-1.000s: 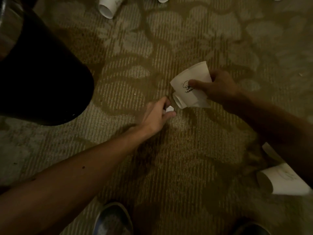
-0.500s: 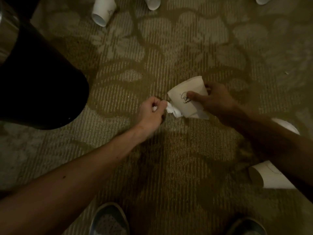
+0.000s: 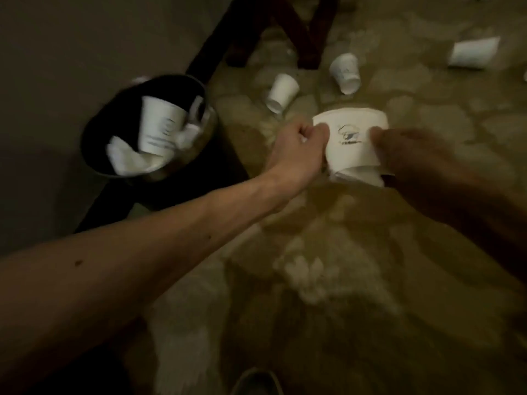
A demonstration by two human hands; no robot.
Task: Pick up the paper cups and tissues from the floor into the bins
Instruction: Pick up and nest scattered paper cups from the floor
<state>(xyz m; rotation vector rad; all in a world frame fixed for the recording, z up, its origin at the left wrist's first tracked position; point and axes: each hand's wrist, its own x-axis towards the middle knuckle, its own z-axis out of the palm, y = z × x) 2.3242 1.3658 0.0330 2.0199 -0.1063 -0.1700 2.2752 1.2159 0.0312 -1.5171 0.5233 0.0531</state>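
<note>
My right hand [image 3: 410, 155] grips a stack of white paper cups [image 3: 352, 149] lying sideways above the carpet. My left hand [image 3: 299, 149] is curled into a fist against the stack's left side, and a small scrap of white tissue [image 3: 304, 140] shows between its fingers. The black bin [image 3: 94, 155] stands to the left by the wall, with a paper cup [image 3: 159, 126] and crumpled tissues [image 3: 128, 158] inside. More paper cups lie on the floor beyond my hands: one [image 3: 281, 92] close by, another [image 3: 345, 73] farther back and a third [image 3: 473, 54] at the far right.
Dark wooden furniture legs [image 3: 302, 32] stand on the patterned carpet [image 3: 342, 266] behind the loose cups. A plain wall [image 3: 85, 38] runs along the left behind the bin. The tip of a shoe [image 3: 256, 380] shows at the bottom edge.
Both hands have lifted off the carpet with the cups and tissue. The view has swung up and left, so the bin's open top and more cups are now visible.
</note>
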